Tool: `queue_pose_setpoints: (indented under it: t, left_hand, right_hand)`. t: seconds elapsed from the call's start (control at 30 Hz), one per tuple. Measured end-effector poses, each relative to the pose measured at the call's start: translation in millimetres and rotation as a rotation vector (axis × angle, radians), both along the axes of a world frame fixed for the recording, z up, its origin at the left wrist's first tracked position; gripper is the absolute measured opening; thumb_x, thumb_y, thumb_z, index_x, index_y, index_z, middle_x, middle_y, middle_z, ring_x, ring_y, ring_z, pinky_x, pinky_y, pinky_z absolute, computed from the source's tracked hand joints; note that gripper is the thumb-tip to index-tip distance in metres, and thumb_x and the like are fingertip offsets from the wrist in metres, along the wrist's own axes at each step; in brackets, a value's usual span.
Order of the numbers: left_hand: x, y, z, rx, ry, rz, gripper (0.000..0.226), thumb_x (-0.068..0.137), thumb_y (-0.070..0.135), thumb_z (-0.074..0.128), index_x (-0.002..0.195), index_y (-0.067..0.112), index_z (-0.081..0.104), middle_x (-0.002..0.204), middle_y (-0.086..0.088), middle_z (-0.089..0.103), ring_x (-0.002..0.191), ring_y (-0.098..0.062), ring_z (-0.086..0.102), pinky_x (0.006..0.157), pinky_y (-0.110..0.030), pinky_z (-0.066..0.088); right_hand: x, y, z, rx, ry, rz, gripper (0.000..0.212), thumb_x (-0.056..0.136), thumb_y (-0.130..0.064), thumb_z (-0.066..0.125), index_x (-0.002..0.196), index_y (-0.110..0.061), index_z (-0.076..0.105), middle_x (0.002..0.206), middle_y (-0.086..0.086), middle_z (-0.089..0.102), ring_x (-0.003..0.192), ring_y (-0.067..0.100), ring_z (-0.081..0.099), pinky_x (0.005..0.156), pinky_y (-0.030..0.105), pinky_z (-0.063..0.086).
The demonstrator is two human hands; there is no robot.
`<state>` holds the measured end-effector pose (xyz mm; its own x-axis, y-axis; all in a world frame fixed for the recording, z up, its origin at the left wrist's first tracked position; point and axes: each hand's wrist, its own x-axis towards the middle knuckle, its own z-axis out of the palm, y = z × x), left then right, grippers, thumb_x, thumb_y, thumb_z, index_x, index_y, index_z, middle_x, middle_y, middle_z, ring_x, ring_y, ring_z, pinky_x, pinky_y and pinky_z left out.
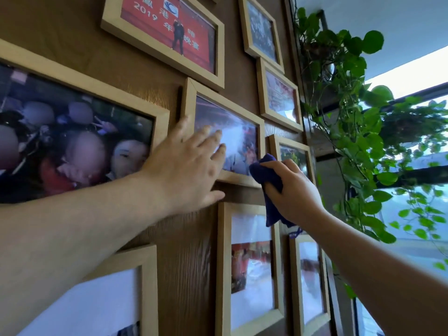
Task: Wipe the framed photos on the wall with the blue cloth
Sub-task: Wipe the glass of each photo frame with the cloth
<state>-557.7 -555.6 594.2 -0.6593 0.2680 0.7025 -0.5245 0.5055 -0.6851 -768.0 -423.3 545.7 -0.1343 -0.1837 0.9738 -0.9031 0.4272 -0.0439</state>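
so the left hand (186,166) lay flat and unclenched against the middle frame (224,134), steadying it, while the right hand (291,187) gripped the bunched blue cloth (265,174) at that frame's lower right corner. wiping this photo looked underway; next, probably, the cloth needed sweeping across the glass, then the neighbouring frames.

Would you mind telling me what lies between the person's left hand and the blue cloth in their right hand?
In the head view, only the lower right part of the tilted light wooden photo frame lies between the left hand and the bunched blue cloth.
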Motion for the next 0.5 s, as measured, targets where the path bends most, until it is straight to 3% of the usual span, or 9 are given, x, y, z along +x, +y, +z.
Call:
queue_pose_setpoints:
  t: [0.1,0.27,0.43,0.5]
  left_hand:
    - [-9.8,3.2,-23.9,0.019,-0.130,-0.083,0.086,0.088,0.067,0.029,0.148,0.008,0.011,0.158,-0.019,0.012,0.145,-0.034,0.009,0.117,-0.056,0.011]
    - [-25.3,-1.3,-47.9,0.093,-0.259,-0.158,0.086,0.088,0.065,0.034,0.149,0.008,0.011,0.158,-0.017,0.015,0.145,-0.032,0.012,0.118,-0.049,0.012]
    - [-39.9,-5.1,-60.0,0.192,-0.275,-0.136,0.093,0.082,0.070,0.042,0.148,0.010,0.017,0.156,-0.013,0.023,0.143,-0.028,0.019,0.117,-0.047,0.017]
    - [-47.5,-4.7,-63.8,0.214,-0.267,-0.089,0.096,0.080,0.072,0.045,0.149,0.011,0.015,0.156,-0.012,0.022,0.143,-0.028,0.018,0.118,-0.047,0.014]
  right_hand:
    - [6.8,1.3,-23.1,-0.033,-0.050,0.035,0.042,0.086,-0.024,0.060,0.125,-0.032,0.050,0.111,-0.006,0.051,0.080,0.013,0.051,0.055,0.024,0.037]
    - [14.5,0.7,-64.2,-0.036,-0.108,0.027,0.040,0.085,-0.025,0.061,0.124,-0.031,0.052,0.111,-0.007,0.052,0.082,0.017,0.056,0.061,0.035,0.050]
    - [20.3,-9.6,-93.4,0.008,-0.111,0.055,0.040,0.086,-0.024,0.060,0.125,-0.030,0.052,0.113,-0.008,0.051,0.079,0.015,0.056,0.054,0.025,0.044]
    - [22.6,-15.9,-102.1,0.025,-0.103,0.110,0.042,0.085,-0.023,0.060,0.125,-0.031,0.050,0.114,-0.007,0.050,0.083,0.017,0.057,0.060,0.034,0.051]
